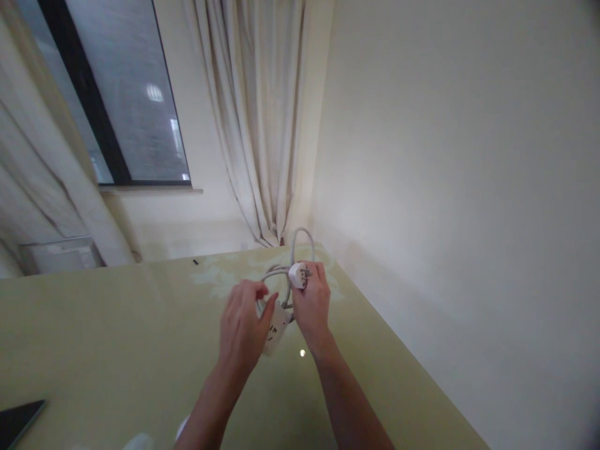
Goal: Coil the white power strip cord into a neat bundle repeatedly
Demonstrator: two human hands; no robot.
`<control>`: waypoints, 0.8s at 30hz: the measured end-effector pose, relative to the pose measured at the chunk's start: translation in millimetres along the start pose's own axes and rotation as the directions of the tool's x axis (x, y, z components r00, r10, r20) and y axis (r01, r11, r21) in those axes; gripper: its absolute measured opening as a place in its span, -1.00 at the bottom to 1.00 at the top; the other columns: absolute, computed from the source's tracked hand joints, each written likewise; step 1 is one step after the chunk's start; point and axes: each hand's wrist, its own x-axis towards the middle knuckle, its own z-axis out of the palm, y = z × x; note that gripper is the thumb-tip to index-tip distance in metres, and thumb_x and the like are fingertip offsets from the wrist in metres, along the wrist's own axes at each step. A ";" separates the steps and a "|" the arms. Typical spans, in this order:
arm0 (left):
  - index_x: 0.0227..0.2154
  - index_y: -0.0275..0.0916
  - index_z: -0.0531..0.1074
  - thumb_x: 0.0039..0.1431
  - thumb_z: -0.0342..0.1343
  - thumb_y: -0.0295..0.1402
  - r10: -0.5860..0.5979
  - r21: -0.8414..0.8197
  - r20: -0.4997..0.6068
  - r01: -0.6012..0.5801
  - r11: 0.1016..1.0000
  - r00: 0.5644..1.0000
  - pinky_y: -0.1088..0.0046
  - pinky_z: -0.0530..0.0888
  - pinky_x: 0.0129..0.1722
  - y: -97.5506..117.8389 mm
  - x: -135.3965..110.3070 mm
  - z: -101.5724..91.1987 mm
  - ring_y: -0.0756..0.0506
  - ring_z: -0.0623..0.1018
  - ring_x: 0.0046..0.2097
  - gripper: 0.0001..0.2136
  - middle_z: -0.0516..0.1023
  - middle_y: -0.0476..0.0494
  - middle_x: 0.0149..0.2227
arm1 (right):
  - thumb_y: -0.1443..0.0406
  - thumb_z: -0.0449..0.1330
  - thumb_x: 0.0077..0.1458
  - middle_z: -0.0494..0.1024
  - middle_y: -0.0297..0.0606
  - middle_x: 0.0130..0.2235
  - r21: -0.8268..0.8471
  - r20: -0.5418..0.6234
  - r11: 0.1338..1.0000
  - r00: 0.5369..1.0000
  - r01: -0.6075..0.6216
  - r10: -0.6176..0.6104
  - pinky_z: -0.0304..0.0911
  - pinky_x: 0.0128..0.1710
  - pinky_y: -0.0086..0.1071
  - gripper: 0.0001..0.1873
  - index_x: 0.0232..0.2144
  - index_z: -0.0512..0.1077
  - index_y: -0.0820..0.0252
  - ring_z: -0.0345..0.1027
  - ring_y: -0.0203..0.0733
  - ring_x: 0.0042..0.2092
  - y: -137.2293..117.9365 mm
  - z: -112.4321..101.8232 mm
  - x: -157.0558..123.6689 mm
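My right hand [311, 306] is closed round a grey-white power cord [302, 231], near its white plug [299, 275]. The plug's metal prongs point right, and a loop of the cord rises above my fingers. My left hand [244, 322] is beside the white power strip [276, 328], its thumb and forefinger apart. More cord coils lie between the two hands. The left hand covers part of the strip, whose socket holes face up. Whether the left fingertips touch the cord, I cannot tell.
The hands are over a glossy yellow-green table [140, 350], which meets a white wall [445, 187] on the right. A small black object [195, 262] lies near the far edge. A dark flat object [19, 422] is at lower left. Curtains [262, 125] hang beyond.
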 end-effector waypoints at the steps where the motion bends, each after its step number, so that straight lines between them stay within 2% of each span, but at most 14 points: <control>1: -0.27 -0.12 0.49 0.30 0.23 -0.21 0.050 0.041 0.082 -0.053 0.998 0.995 0.19 0.45 -0.05 4.6 -3.5 2.7 -0.28 0.56 -0.14 -0.87 0.59 -0.21 -0.24 | 0.43 0.14 0.25 0.50 -0.21 -0.14 -0.015 0.005 1.000 1.000 0.000 0.000 0.33 -0.13 -0.28 -0.80 -0.15 0.51 0.10 0.45 -0.11 -0.18 0.0 -1.0 0.0; 3: -0.15 -0.15 0.54 0.35 0.12 -0.32 0.066 0.152 0.205 -0.098 0.983 0.977 0.18 0.41 -0.03 13.5 -10.0 8.6 -0.32 0.59 -0.07 -0.88 0.66 -0.31 -0.14 | 0.46 0.14 0.21 0.51 -0.21 -0.13 -0.028 0.034 0.999 0.999 0.016 -0.015 0.34 -0.14 -0.29 -0.75 -0.15 0.51 0.09 0.46 -0.11 -0.18 -2.9 -3.1 -1.5; 5: -0.05 -0.22 0.55 0.33 0.05 -0.43 0.013 0.306 0.248 -0.091 0.948 0.969 0.13 0.37 -0.01 19.1 -14.0 13.4 -0.37 0.61 -0.01 -0.77 0.69 -0.40 -0.09 | 0.49 0.15 0.17 0.53 -0.21 -0.11 -0.021 0.092 0.998 0.994 0.055 -0.053 0.35 -0.13 -0.29 -0.70 -0.13 0.52 0.07 0.48 -0.10 -0.17 -8.7 -3.9 -5.2; 7: -0.11 -0.26 0.58 0.31 0.03 -0.48 -0.069 0.405 0.291 -0.057 0.913 0.954 0.12 0.34 -0.03 19.6 -14.2 15.2 -0.38 0.63 -0.08 -0.77 0.70 -0.39 -0.21 | 0.51 0.16 0.15 0.54 -0.22 -0.08 -0.008 0.152 0.995 0.984 0.098 -0.096 0.36 -0.14 -0.30 -0.65 -0.10 0.53 0.05 0.50 -0.10 -0.15 -13.7 -2.4 -9.4; 9: -0.19 -0.23 0.60 0.32 0.05 -0.45 -0.135 0.397 0.307 0.002 0.918 0.942 0.13 0.33 -0.06 15.8 -11.3 13.3 -0.37 0.65 -0.17 -0.80 0.70 -0.34 -0.31 | 0.50 0.17 0.16 0.54 -0.21 -0.06 -0.012 0.174 0.992 0.978 0.122 -0.118 0.35 -0.16 -0.30 -0.63 -0.06 0.53 0.03 0.51 -0.09 -0.15 -14.1 0.8 -11.4; 11: -0.19 -0.17 0.63 0.32 0.11 -0.37 -0.140 0.259 0.294 0.062 0.964 0.946 0.15 0.32 -0.06 11.0 -6.7 8.0 -0.35 0.65 -0.20 -0.82 0.72 -0.30 -0.31 | 0.48 0.16 0.17 0.54 -0.20 -0.06 -0.034 0.145 0.993 0.983 0.115 -0.109 0.36 -0.18 -0.30 -0.65 -0.06 0.53 0.05 0.51 -0.09 -0.16 -7.6 3.6 -9.1; 13: -0.16 -0.10 0.65 0.32 0.16 -0.31 -0.090 0.038 0.295 0.082 0.996 0.951 0.17 0.33 -0.03 8.6 -2.0 -0.5 -0.34 0.65 -0.16 -0.83 0.74 -0.25 -0.26 | 0.47 0.15 0.20 0.53 -0.18 -0.07 -0.053 0.084 0.995 0.993 0.090 -0.085 0.37 -0.16 -0.29 -0.69 -0.07 0.53 0.08 0.50 -0.09 -0.16 4.3 2.8 -2.4; 15: -0.19 -0.09 0.65 0.34 0.16 -0.24 -0.038 -0.158 0.338 0.097 0.983 0.940 0.22 0.37 -0.04 9.8 2.2 -11.9 -0.30 0.64 -0.16 -0.83 0.72 -0.21 -0.26 | 0.45 0.16 0.21 0.54 -0.16 -0.07 -0.045 0.035 0.996 0.996 0.082 -0.080 0.38 -0.10 -0.26 -0.72 -0.08 0.53 0.11 0.50 -0.07 -0.12 17.3 -3.3 6.5; 17: -0.29 -0.11 0.62 0.39 0.13 -0.16 -0.013 -0.297 0.428 0.154 0.942 0.904 0.30 0.40 -0.16 13.0 5.2 -24.4 -0.23 0.59 -0.25 -0.77 0.66 -0.18 -0.32 | 0.43 0.18 0.22 0.56 -0.15 -0.08 -0.009 0.029 0.993 0.993 0.117 -0.116 0.39 -0.03 -0.22 -0.74 -0.07 0.53 0.12 0.50 -0.03 -0.07 26.8 -13.4 14.7; 20: -0.43 -0.16 0.55 0.38 0.16 -0.04 -0.075 -0.447 0.522 0.347 0.824 0.850 0.42 0.31 -0.41 15.9 7.7 -39.0 -0.10 0.42 -0.42 -0.65 0.52 -0.13 -0.42 | 0.39 0.20 0.26 0.60 -0.14 -0.09 0.061 0.057 0.976 0.976 0.207 -0.211 0.39 0.03 -0.18 -0.76 -0.04 0.53 0.10 0.50 -0.01 -0.02 30.4 -26.7 21.5; 22: -0.41 -0.19 0.59 0.27 0.27 0.01 -0.188 -0.554 0.506 0.484 0.678 0.842 0.46 0.27 -0.49 15.6 9.0 -44.3 -0.06 0.37 -0.45 -0.65 0.43 -0.09 -0.48 | 0.36 0.20 0.31 0.62 -0.14 -0.08 0.088 0.056 0.964 0.965 0.252 -0.257 0.40 0.06 -0.17 -0.77 -0.01 0.53 0.08 0.51 -0.02 0.01 28.2 -29.6 21.9; 24: -0.35 -0.22 0.65 0.11 0.40 0.00 -0.299 -0.658 0.460 0.547 0.517 0.836 0.47 0.34 -0.46 13.9 11.4 -47.9 -0.09 0.43 -0.41 -0.65 0.35 -0.04 -0.54 | 0.35 0.20 0.32 0.64 -0.12 -0.04 0.089 0.038 0.952 0.955 0.292 -0.296 0.40 0.09 -0.17 -0.74 0.02 0.53 0.07 0.51 -0.02 0.04 25.5 -28.0 20.5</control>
